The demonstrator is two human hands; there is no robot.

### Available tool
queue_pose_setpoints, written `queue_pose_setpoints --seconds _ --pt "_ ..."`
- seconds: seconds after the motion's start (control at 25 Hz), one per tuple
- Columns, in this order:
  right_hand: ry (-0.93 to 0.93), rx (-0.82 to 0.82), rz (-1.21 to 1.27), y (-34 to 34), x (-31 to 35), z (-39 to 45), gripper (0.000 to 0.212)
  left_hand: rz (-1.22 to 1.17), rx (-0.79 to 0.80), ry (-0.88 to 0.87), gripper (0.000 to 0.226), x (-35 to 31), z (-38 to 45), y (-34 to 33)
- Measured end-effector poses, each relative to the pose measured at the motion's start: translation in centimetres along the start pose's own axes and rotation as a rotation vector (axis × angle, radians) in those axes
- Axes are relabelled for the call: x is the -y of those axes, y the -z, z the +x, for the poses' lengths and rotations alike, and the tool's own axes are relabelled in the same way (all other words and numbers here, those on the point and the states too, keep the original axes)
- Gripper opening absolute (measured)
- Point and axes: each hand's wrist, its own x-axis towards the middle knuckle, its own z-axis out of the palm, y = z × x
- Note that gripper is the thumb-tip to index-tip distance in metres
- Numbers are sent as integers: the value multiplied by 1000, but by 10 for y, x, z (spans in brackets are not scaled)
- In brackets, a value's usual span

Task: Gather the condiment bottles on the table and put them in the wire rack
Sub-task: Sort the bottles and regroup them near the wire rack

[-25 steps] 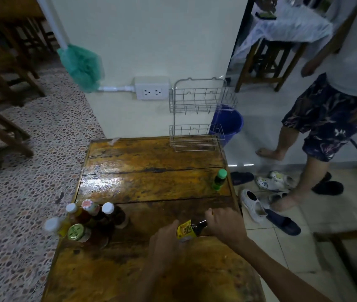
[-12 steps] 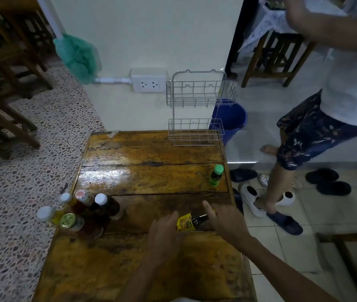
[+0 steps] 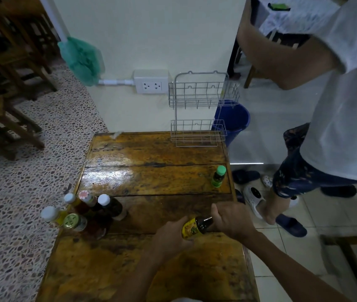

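Note:
A dark bottle with a yellow label (image 3: 195,227) lies tilted between my two hands above the wooden table (image 3: 151,175). My left hand (image 3: 169,236) wraps its base and my right hand (image 3: 232,221) closes over its neck and cap. A green-capped bottle (image 3: 218,176) stands alone near the table's right edge. Several bottles (image 3: 86,212) with white, pink and gold caps cluster at the left edge. The two-tier white wire rack (image 3: 199,110) stands empty at the table's far right, against the wall.
Another person (image 3: 330,118) in a white shirt and dark shorts stands right of the table, arm reaching over it. Sandals and shoes (image 3: 258,197) litter the tiled floor there. A blue bucket (image 3: 234,120) sits behind the rack. Wooden chairs (image 3: 5,88) stand at left.
My right hand opened half a second ago and has closed again on the bottle's neck. The person at right has stepped closer and leaned in.

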Motion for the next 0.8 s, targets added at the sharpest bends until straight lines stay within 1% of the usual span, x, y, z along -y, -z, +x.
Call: queue_pose_setpoints --seconds 0.04,0.08,0.16,0.2,0.24,0.28,0.32,0.36,0.4,0.44,0.48,0.52,0.56,0.6,0.64,0.68,0.72,0.8 --pt "-41 20 -21 -7 -4 -6 48 29 -6 9 51 1 -3 -4" --pt "-78 92 -38 -13 -7 -12 41 55 -14 13 49 1 -5 -7" --pt "-235 387 43 -24 -13 -19 12 120 -46 16 49 0 -10 -13" --pt "-236 409 41 -36 -28 -20 21 159 -61 27 49 1 -11 -16" --pt "-227 434 -14 -40 -30 -22 30 203 -71 34 48 3 -11 -19" --pt "-277 524 12 -41 -25 -23 32 253 -84 27 47 3 -13 -23" --pt "-222 576 -92 -34 -15 -24 29 304 -99 17 48 2 -15 -25" --pt "-245 512 -68 -31 -13 -21 28 343 -107 10 49 3 -18 -30" --pt "-128 496 -91 -39 -15 -23 31 357 -127 2 50 4 -20 -33" --pt "-45 464 -52 -42 -18 -22 31 367 -142 -7 50 4 -22 -35" --pt "-41 548 -39 -40 -13 -21 25 355 -140 -5 50 3 -21 -31" --pt "-66 511 -66 -35 -8 -21 17 296 -115 6 50 1 -19 -24" --pt "-110 480 -34 -27 -6 -21 24 218 -67 12 51 1 -15 -15" --pt "-194 483 44 -23 -7 -20 38 136 -10 11 51 2 -10 -6" --pt "-220 471 75 -16 -4 -17 49 71 40 0 48 4 -6 3" --pt "-163 408 32 -12 -3 -13 50 30 73 -21 44 6 -3 10" --pt "-74 307 -15 -5 2 -12 49 19 82 -39 42 6 -2 15" --pt "-13 141 -25 -2 6 -10 50 59 42 -57 42 5 -2 18"
